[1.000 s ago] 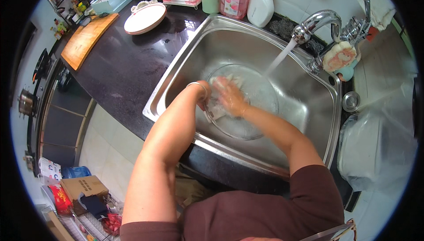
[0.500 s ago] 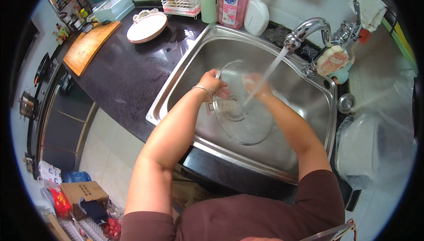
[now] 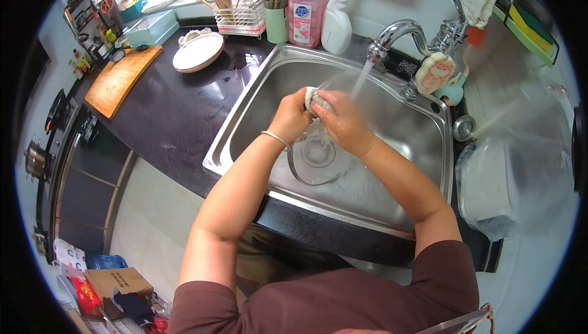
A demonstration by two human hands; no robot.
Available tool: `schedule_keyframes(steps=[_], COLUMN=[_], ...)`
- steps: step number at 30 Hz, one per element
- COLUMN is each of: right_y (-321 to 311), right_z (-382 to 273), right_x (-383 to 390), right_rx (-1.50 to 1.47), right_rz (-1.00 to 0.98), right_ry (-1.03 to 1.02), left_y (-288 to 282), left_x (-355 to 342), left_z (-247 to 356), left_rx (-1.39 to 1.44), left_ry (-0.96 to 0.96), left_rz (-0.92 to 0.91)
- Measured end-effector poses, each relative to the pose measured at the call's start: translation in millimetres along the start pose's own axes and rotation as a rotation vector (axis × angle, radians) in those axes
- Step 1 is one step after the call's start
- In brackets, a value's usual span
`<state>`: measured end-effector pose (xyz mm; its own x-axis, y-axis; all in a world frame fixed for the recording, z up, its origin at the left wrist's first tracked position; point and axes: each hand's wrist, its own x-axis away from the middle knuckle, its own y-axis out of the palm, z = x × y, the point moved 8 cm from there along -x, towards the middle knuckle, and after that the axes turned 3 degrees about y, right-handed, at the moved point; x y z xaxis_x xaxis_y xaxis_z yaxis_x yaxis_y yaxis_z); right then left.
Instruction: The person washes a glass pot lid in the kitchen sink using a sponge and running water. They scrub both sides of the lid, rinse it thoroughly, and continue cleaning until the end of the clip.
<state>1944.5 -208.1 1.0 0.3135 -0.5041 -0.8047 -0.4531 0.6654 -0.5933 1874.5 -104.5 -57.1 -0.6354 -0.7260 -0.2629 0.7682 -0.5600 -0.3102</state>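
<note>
Over the steel sink (image 3: 392, 181), my left hand (image 3: 291, 118) is closed on the upper edge of a clear, round, see-through vessel (image 3: 295, 168); whether it is a bowl or a lid I cannot tell. My right hand (image 3: 345, 123) presses a crumpled white cloth (image 3: 311, 97) against that edge, close by the left fingers. The fingertips of both hands meet around the cloth and hide part of it. Through the vessel the sink drain (image 3: 318, 150) shows. Water (image 3: 362, 78) runs from the chrome faucet (image 3: 398, 31) just beyond my right hand.
Behind the sink stand a pink pump bottle (image 3: 306, 15), a white spray bottle (image 3: 337, 28) and a green utensil cup (image 3: 275, 23). A white dish (image 3: 199, 52) and a wooden board (image 3: 122, 80) lie on the dark counter at left. A plastic-covered white container (image 3: 487, 181) is at right.
My right hand has moved left and up from the vessel's inside to its edge beside my left hand. The vessel is now more tilted, and the white cloth shows clearly.
</note>
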Motion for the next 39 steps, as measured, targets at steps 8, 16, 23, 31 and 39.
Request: schedule_keyframes(steps=[8, 16, 23, 31, 39], right_y=[-58.0, -39.1, -39.3, -43.7, -36.2], right_z=[66.1, 30.9, 103.1, 115.4, 110.8], right_x=[30.9, 20.3, 55.7, 62.6, 51.9], right_rx=[0.259, 0.116, 0.161, -0.002, -0.106], right_rz=[-0.090, -0.006, 0.051, 0.219, 0.049], right_ry=[0.082, 0.079, 0.174, 0.382, 0.382], left_y=[42.7, 42.4, 38.8, 32.5, 35.7], left_x=[11.8, 17.4, 14.8, 13.3, 15.4], left_z=[21.1, 25.2, 25.2, 19.5, 28.3], left_rx=[-0.009, -0.083, -0.050, -0.064, -0.115], left_ry=[0.062, 0.100, 0.048, 0.018, 0.097], left_rz=[-0.194, -0.144, -0.146, -0.110, -0.145])
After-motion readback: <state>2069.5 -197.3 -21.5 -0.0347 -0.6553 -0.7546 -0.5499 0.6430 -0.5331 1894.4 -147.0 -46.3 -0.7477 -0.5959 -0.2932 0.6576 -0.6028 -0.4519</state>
